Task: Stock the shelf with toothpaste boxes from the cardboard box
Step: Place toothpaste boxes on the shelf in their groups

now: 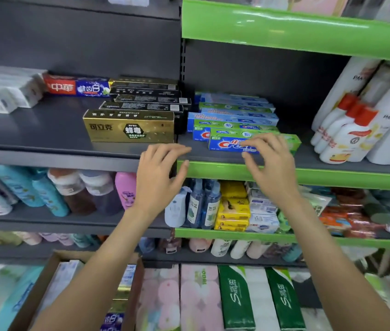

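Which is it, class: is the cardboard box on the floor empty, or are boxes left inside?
Not empty. The cardboard box stands open, and toothpaste boxes show inside it between the person's forearms.

Five gold-black toothpaste boxes (141,108), one red-blue box (77,87), perhaps eight Crest boxes (234,115), two hands (158,173).

Grey shelf (46,134) carrying gold toothpaste boxes (128,126), blue-green Crest boxes (232,120), red-blue box (77,87), shampoo bottles (356,120)
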A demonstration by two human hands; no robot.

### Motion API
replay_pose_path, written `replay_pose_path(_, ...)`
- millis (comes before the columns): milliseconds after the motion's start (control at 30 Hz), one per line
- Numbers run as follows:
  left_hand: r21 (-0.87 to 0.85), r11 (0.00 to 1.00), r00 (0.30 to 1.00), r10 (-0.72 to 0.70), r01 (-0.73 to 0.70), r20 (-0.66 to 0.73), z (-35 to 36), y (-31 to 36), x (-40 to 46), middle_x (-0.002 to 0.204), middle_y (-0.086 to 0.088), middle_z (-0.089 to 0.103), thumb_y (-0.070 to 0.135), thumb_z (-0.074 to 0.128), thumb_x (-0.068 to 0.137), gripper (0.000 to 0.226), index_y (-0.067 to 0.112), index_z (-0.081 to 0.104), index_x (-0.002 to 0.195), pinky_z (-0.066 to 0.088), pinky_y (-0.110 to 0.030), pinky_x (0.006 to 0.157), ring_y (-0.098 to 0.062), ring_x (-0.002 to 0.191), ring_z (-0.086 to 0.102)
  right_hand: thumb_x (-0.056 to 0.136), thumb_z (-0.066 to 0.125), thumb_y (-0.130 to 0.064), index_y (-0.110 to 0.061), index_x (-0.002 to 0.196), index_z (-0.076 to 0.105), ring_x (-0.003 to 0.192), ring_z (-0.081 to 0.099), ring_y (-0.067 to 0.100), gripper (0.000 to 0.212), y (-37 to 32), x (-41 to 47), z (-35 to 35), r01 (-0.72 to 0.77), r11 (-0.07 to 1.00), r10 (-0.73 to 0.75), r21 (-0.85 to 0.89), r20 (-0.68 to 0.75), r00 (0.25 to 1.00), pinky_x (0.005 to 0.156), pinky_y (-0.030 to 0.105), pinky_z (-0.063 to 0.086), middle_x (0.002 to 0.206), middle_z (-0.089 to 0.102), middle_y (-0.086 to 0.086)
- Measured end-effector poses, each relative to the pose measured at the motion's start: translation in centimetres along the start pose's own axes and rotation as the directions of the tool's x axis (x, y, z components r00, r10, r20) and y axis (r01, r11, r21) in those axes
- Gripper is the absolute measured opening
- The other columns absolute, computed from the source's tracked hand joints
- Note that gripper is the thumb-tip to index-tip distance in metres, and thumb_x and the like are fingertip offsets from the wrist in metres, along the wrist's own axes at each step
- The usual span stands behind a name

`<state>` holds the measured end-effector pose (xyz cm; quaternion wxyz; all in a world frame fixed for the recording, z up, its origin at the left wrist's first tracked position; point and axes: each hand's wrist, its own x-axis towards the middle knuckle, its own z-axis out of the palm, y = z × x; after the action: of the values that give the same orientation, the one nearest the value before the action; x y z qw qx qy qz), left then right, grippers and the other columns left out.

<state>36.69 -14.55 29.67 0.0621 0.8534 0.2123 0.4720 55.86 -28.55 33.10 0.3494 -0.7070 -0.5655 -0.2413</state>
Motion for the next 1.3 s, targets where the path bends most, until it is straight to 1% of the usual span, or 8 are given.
replay_pose_path(167, -0.109, 0.991, 0.996, 0.072, -0.077, -0.043, -3.8, -2.4, -4.6, 0.085, -0.002, 0.068, 0.018, 0.053, 0.091, 0.021, 0.007, 0.069, 0.098, 0.044, -0.033, 0.070, -0.021, 0.077, 0.057, 0.090, 0.050, -0.021, -0.014, 0.100, 0.068, 0.077, 0.059, 0.014, 0.021, -9.4, -3.9, 3.2, 0.097, 0.976, -0.127, 0.194, 0.148, 0.981, 0.068, 0.026, 0.047, 0.085, 0.066, -0.002)
replay_pose_path(300, -0.167, 0.981, 0.962, -0.055, 0.102, 0.266, -7.6, -8.0, -9.6, 0.082, 0.006, 0.070, 0.033, 0.048, 0.092, 0.027, 0.017, 0.068, 0.098, 0.050, -0.028, 0.067, -0.011, 0.071, 0.064, 0.088, 0.046, -0.032, -0.023, 0.106, 0.064, 0.081, 0.064, 0.017, 0.027, -15.1, -6.8, 8.5, 0.071, 0.982, -0.148, 0.175, 0.478, 0.866, 0.062, 0.029, 0.047, 0.087, 0.066, -0.005)
replay_pose_path(433, 0.145, 0.919, 0.593, -0.351, 0.367, 0.724, -10.1, -16.8, -16.5, 0.094, 0.010, 0.071, 0.056, 0.037, 0.079, 0.047, 0.031, 0.062, 0.109, 0.049, -0.031, 0.074, -0.015, 0.087, 0.066, 0.092, 0.051, -0.032, -0.028, 0.124, 0.054, 0.104, 0.059, 0.021, 0.032, -19.4, -11.1, 16.1, 0.009, 0.997, -0.069, 0.076, 0.836, 0.544, 0.073, 0.032, 0.043, 0.112, 0.064, -0.004)
replay_pose_path(500, 0.251, 0.843, 0.399, -0.461, 0.476, 0.792, -11.2, -21.3, -20.6, 0.094, 0.008, 0.071, 0.049, 0.039, 0.073, 0.048, 0.030, 0.062, 0.109, 0.050, -0.034, 0.080, -0.019, 0.091, 0.066, 0.091, 0.052, -0.029, -0.028, 0.120, 0.057, 0.100, 0.062, 0.021, 0.030, -21.8, -13.7, 20.2, -0.104, 0.991, -0.022, 0.085, 0.866, 0.499, 0.074, 0.032, 0.045, 0.109, 0.066, -0.006)
replay_pose_path(600, 0.349, 0.699, 0.236, -0.594, 0.624, 0.769, -12.6, -26.9, -26.3, 0.101, 0.000, 0.069, 0.038, 0.053, 0.078, 0.040, 0.023, 0.062, 0.114, 0.051, -0.038, 0.083, -0.026, 0.094, 0.064, 0.090, 0.052, -0.023, -0.026, 0.119, 0.059, 0.098, 0.063, 0.022, 0.030, -25.3, -17.9, 26.3, -0.234, 0.971, 0.059, 0.056, 0.888, 0.456, 0.075, 0.034, 0.050, 0.111, 0.066, -0.004)
replay_pose_path(800, 0.419, 0.744, 0.198, -0.583, 0.520, 0.788, -10.7, -33.3, -35.0, 0.139, -0.008, 0.047, 0.025, 0.056, 0.089, 0.058, 0.015, 0.034, 0.142, 0.043, -0.035, 0.094, -0.031, 0.118, 0.051, 0.091, 0.051, -0.019, -0.019, 0.136, 0.046, 0.126, 0.042, 0.025, 0.046, -28.3, -25.7, 37.4, -0.239, 0.965, 0.196, -0.106, 0.899, 0.392, 0.103, 0.036, 0.034, 0.136, 0.047, 0.004)
replay_pose_path(967, 0.450, 0.863, 0.159, -0.490, 0.230, 0.857, -6.3, -35.4, -39.7, 0.155, -0.013, 0.014, 0.037, 0.043, 0.096, 0.067, 0.012, 0.010, 0.150, 0.017, -0.037, 0.116, -0.031, 0.141, 0.015, 0.087, 0.057, -0.011, -0.016, 0.146, 0.028, 0.140, 0.020, 0.028, 0.066, -26.7, -29.7, 44.5, -0.165, 0.968, 0.229, -0.188, 0.930, 0.288, 0.114, 0.039, 0.023, 0.152, 0.023, 0.009)
replay_pose_path(1300, 0.445, 0.893, 0.055, -0.442, -0.071, 0.895, -3.4, -36.4, -41.6, 0.155, -0.023, -0.009, 0.041, 0.035, 0.099, 0.076, 0.001, -0.006, 0.148, 0.000, -0.045, 0.118, -0.039, 0.144, -0.005, 0.078, 0.073, -0.031, -0.010, 0.148, 0.015, 0.128, 0.029, 0.028, 0.094, -24.5, -30.7, 49.7, -0.004, 0.962, 0.264, -0.274, 0.922, 0.283, 0.104, 0.041, 0.031, 0.142, 0.027, 0.010)
